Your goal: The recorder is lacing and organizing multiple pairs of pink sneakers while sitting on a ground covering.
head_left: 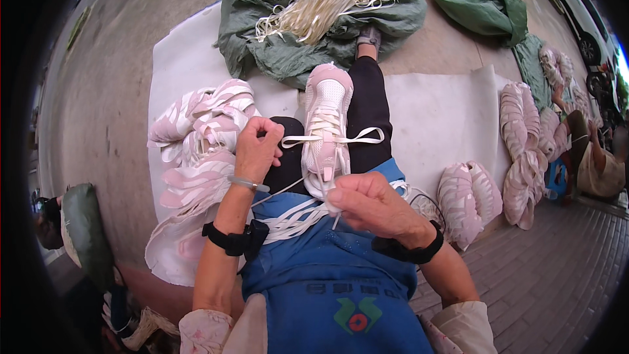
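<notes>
A pale pink and white sneaker [327, 95] rests across my lap, toe pointing away. White laces cross up its front, with a lace loop [367, 136] sticking out to each side below the crossings. My left hand [257, 147] is curled closed just left of the shoe; whatever it may pinch is hidden. Near the heel, my right hand [373, 206] pinches a thin white lace between thumb and forefinger, and its end hangs below. More loose white laces [291, 223] lie over my blue apron [308, 269].
Pink and white shoe uppers [209, 118] are heaped at my left on a white sheet [445, 111]. Others [468, 200] stand at my right. Ahead, a bundle of cream laces [334, 0] lies on a green sack [252, 0]. Another person [603, 164] sits far right.
</notes>
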`<action>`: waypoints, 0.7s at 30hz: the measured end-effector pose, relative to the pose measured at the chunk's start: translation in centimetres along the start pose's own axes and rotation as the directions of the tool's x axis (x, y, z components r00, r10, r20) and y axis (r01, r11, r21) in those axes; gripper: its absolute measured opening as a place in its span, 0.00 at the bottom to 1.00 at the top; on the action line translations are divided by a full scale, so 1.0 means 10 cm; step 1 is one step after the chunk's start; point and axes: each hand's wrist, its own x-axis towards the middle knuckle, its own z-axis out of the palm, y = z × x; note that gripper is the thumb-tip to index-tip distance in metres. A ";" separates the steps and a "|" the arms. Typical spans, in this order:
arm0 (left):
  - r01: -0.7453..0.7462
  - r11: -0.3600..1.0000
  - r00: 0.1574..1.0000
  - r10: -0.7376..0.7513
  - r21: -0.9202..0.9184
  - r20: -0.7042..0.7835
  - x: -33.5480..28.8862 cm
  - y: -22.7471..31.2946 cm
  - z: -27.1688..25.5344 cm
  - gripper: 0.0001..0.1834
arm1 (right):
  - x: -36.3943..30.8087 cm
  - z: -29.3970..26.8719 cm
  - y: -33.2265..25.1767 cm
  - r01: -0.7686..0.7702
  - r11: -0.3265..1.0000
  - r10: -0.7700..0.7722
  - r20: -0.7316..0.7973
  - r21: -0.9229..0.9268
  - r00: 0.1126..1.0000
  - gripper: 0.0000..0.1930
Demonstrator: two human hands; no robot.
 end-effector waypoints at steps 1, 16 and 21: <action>-0.013 0.994 1.000 0.011 0.106 0.023 -0.03 0.07 -0.06 0.11 | 0.03 0.03 -0.01 0.007 1.000 -0.006 -0.012 0.002 1.000 0.14; 0.332 0.940 0.703 -0.303 0.081 0.644 -0.28 0.14 0.17 0.19 | 0.47 0.39 0.59 0.467 0.537 -0.559 0.117 -0.703 0.821 0.11; 0.323 0.946 0.803 -0.264 -0.017 0.534 -0.17 0.20 0.19 0.14 | 0.43 0.33 0.56 0.394 0.579 -0.458 0.114 -0.714 0.881 0.11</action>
